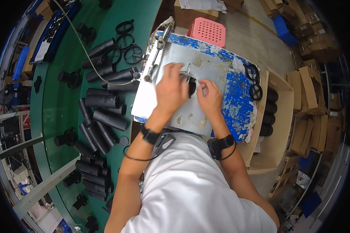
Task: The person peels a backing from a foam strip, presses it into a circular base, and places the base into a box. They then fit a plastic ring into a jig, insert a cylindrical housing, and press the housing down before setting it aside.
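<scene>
A round metal ring fixture [197, 87] with a dark inside is set in the grey metal plate [179, 118] on the worktable before me. My left hand [172, 88] is over its left side; motion smears the fingers, and anything beneath the palm is hidden. At the fixture's right rim is my right hand [210, 95], its thumb and fingers curled close together. Whether a small part sits between those fingertips cannot be seen. A metal rod-like cylinder with a hose [158, 54] lies along the plate's left side.
Several black tubes [109, 118] and black rings [133, 54] lie on the green bench at left. Two black rings [256, 92] rest on the worn blue tabletop's right edge. A carton [280, 128] holding black tubes stands at right; a pink stool [208, 32] is beyond.
</scene>
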`<state>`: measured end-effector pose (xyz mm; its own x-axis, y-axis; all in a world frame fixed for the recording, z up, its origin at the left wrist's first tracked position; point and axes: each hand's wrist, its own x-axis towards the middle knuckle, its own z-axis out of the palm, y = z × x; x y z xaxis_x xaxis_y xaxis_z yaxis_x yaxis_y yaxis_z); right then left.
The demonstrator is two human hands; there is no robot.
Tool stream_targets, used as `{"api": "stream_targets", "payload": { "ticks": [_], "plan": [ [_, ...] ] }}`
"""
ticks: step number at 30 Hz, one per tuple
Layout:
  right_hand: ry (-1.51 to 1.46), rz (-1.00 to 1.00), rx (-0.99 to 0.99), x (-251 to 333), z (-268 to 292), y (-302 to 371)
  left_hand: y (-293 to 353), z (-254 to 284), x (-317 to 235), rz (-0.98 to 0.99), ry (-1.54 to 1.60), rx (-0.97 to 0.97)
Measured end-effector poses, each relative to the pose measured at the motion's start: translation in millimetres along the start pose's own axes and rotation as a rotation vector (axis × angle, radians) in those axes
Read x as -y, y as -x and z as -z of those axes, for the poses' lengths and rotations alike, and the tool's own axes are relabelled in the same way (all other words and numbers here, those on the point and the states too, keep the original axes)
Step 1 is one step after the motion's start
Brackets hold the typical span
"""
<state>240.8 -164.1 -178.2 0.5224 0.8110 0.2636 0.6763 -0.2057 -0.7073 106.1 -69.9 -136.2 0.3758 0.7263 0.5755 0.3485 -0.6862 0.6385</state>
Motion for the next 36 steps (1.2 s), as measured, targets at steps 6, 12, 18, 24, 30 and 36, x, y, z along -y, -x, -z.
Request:
{"api": "stream_targets", "payload": {
  "ticks": [6,12,18,24,30,36],
  "plan": [
    [-0.025,-0.09,0.211,5,2,-16,45,67,27,0.22,-0.022,0.036],
    [0.01,-0.094,0.407,7,1,-42,68,57,49,0.301,0.013,0.004],
    [0.005,-0.006,0.689,6,8,-61,73,57,53,0.329,0.023,0.009],
    [-0.146,-0.022,0.769,-16,28,-57,73,58,52,0.311,0.003,0.0],
    [0.026,0.103,0.413,10,11,-50,74,53,55,0.248,-0.021,-0.023],
    [0.172,0.369,0.507,-2,1,-62,70,51,53,0.25,-0.033,-0.017]
  ]
}}
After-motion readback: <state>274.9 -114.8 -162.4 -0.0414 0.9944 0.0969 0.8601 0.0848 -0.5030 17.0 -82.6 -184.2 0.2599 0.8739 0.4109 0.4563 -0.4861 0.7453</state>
